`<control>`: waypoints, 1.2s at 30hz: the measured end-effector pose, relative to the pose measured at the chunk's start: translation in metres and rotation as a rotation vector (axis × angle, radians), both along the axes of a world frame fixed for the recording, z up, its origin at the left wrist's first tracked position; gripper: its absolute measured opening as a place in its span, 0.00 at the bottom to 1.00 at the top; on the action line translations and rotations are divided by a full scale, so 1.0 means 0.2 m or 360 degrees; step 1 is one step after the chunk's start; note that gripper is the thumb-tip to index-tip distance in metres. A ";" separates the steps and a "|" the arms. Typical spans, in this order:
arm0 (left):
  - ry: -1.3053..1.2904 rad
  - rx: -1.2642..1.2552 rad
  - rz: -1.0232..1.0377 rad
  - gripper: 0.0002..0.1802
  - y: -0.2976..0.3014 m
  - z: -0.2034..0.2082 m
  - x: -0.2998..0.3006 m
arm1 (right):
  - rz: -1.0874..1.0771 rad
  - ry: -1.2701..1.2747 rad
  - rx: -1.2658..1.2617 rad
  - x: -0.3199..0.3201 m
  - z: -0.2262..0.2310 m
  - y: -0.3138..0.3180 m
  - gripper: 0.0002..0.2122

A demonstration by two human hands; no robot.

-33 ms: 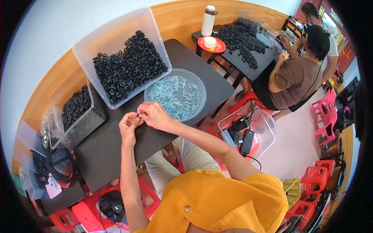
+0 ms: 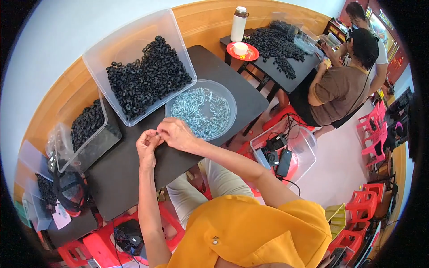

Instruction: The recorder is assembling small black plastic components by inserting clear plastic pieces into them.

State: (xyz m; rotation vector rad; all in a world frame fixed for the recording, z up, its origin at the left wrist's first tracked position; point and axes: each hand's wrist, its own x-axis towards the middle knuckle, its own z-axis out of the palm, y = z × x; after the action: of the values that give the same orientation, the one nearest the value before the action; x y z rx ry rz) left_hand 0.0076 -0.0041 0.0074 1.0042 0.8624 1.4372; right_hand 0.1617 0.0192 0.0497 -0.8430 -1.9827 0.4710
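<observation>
Above the dark table [image 2: 129, 156], my left hand [image 2: 148, 145] and my right hand [image 2: 178, 133] meet at their fingertips. Both are closed in a pinch on one small black part [image 2: 157, 134], mostly covered by the fingers. Just beyond my right hand is a round clear tray [image 2: 233, 117] of small shiny metal pieces [image 2: 185, 108], which look like springs or screws. Behind my hands a large translucent bin [image 2: 96, 56] leans with its opening toward me, holding many black ring-shaped plastic parts [image 2: 147, 82].
Left stands another clear bin [image 2: 91, 152] of black parts. A second table [image 2: 279, 73] at far right bears a heap of black parts, a white bottle [image 2: 239, 24] and a red plate [image 2: 250, 52]. A seated co-worker [image 2: 342, 89] is there. A clear box [image 2: 306, 163] holds cables and devices.
My hands stay in the same place, still pinched together. Between the fingertips, less of the small black part shows now.
</observation>
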 end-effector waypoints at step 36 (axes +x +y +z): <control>0.0031 0.0013 -0.0026 0.09 0.01 0.01 -0.01 | -0.0372 -0.0339 0.0099 0.11 0.18 0.55 0.03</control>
State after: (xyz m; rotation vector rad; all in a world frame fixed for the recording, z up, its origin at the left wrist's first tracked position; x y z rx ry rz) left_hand 0.0055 -0.0030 0.0087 1.0307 0.8616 1.4198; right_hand 0.1833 0.1299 0.0866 -1.1073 -2.0457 0.1892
